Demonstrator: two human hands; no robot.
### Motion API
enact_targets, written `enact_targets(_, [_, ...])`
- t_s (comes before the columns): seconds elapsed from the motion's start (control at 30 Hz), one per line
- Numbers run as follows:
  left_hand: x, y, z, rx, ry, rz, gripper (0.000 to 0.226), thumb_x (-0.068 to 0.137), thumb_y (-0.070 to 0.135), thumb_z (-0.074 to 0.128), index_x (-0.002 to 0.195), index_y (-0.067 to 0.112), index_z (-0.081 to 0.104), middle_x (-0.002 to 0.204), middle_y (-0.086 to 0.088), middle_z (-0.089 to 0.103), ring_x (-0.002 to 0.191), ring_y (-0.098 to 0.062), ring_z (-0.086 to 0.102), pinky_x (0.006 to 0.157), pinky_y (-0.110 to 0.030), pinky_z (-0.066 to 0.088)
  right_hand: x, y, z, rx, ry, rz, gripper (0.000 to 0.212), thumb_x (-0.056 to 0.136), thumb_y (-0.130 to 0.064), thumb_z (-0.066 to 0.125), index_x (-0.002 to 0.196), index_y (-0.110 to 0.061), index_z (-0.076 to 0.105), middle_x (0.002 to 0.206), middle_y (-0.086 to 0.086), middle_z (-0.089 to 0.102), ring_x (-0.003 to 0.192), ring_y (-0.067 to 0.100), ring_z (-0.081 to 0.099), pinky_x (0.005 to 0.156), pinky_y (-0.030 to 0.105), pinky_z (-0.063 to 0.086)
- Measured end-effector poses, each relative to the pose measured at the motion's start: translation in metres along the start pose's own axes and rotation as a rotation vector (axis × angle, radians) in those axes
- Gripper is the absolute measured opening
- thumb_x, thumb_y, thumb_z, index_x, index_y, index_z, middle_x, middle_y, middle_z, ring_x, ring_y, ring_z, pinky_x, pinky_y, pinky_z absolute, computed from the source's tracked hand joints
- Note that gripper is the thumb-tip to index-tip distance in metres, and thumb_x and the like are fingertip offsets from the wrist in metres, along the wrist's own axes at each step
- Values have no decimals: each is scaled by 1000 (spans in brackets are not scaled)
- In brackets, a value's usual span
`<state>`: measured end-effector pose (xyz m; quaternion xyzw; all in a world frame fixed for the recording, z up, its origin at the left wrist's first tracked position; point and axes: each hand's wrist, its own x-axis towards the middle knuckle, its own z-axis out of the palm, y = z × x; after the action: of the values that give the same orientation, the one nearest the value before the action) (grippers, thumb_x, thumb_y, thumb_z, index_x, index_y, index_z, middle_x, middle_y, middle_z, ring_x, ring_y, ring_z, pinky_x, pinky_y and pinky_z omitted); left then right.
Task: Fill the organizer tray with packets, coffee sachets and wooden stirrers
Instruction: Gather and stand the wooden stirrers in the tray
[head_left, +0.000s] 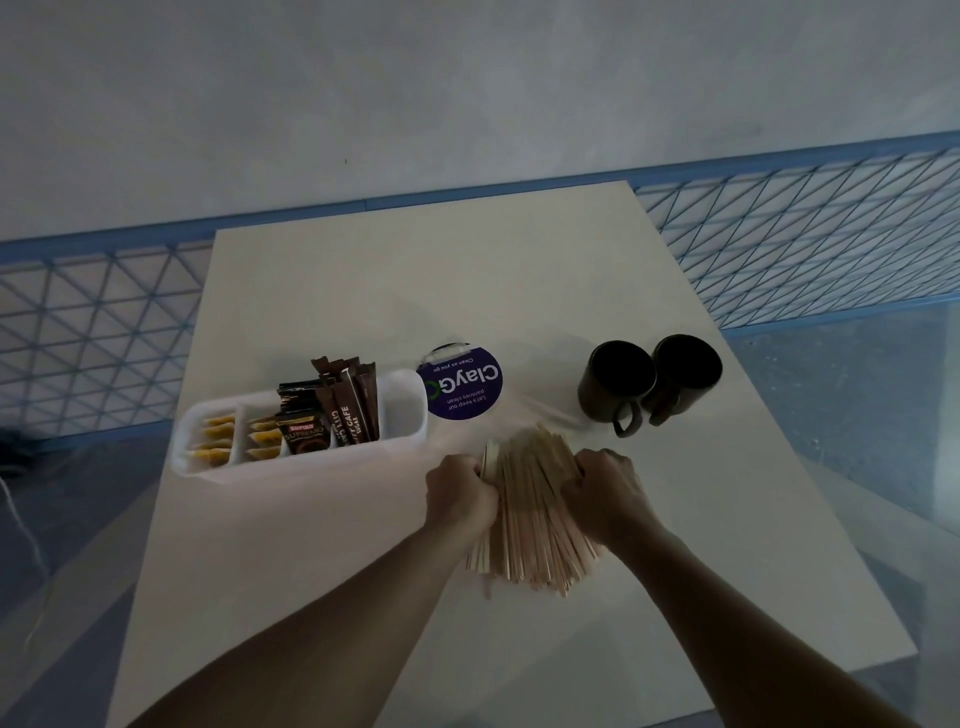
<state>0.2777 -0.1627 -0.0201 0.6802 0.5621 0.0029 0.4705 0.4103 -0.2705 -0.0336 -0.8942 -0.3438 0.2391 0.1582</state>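
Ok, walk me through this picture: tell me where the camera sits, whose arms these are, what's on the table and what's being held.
There is no machine here. One camera worn on a person's head looks down at their bare arms. The left hand and right hand grip a bundle of wooden stirrers from either side, over the white table. To the left stands the white organizer tray: yellow packets in its left compartments, coffee sachets in the middle, the right end compartment empty. Behind are a round purple ClayGo sign and two dark mugs.
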Motion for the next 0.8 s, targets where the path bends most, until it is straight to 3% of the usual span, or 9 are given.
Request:
enact_targets(0.13, [1, -1, -8, -45, 2, 20, 10, 82, 7, 65, 81, 11, 73, 81, -8, 72, 75, -25, 70, 69, -41, 61, -1, 2, -4, 44, 48, -25, 29, 87, -6, 51, 63, -19, 43, 79, 2, 44, 64, 11, 41, 51, 20, 25])
enact_targets(0.33, [4, 0, -24, -187, -78, 31, 13, 84, 4, 69, 77, 13, 74, 70, -8, 73, 51, -11, 68, 43, -14, 47, -1, -9, -9, 61, 58, -39, 24, 92, -1, 43, 74, -18, 45, 84, 2, 45, 69, 10, 41, 53, 20, 26])
enact_targets(0.4, [4, 4, -33, -262, -125, 43, 11, 84, 4, 71, 82, 14, 76, 74, -10, 74, 57, -15, 70, 50, -20, 54, 1, -19, -11, 75, 49, -57, 27, 92, 0, 44, 73, -20, 47, 81, 1, 50, 68, 13, 46, 51, 23, 30])
enact_targets(0.47, [5, 11, -41, -370, -171, 41, 12, 86, 2, 70, 91, 12, 75, 81, -16, 74, 68, -24, 71, 67, -36, 62, 4, -31, -12, 139, 33, -80, 24, 93, -2, 44, 78, -19, 53, 80, 1, 58, 70, 17, 54, 52, 24, 39])
enact_targets(0.53, [8, 18, -51, -462, -202, 39, 12, 88, 0, 66, 96, 8, 72, 83, -18, 72, 73, -29, 70, 78, -45, 61, 8, -43, -13, 229, 14, -87, 21, 97, -7, 43, 86, -18, 57, 83, -5, 59, 73, 15, 57, 55, 23, 42])
enact_targets(0.63, [13, 28, -71, -535, -225, 73, 9, 92, 1, 62, 92, 8, 69, 88, -18, 70, 75, -26, 70, 79, -41, 58, 16, -67, -12, 402, -17, -60, 20, 100, -12, 43, 100, -17, 62, 87, -5, 60, 74, 11, 58, 59, 21, 44])
enact_targets(0.73, [20, 38, -94, -599, -176, 102, 14, 92, 5, 63, 104, 3, 70, 96, -16, 73, 81, -21, 71, 75, -32, 57, 26, -93, -13, 623, -18, -45, 19, 98, -6, 48, 92, -12, 65, 83, 7, 64, 73, 19, 59, 64, 34, 48])
enact_targets(0.8, [26, 42, -110, -660, -136, 114, 20, 91, 7, 65, 110, 4, 71, 97, -12, 74, 83, -16, 71, 66, -23, 57, 33, -112, -13, 740, -18, -64, 19, 96, -3, 52, 88, -10, 67, 83, 13, 66, 75, 20, 60, 66, 34, 51])
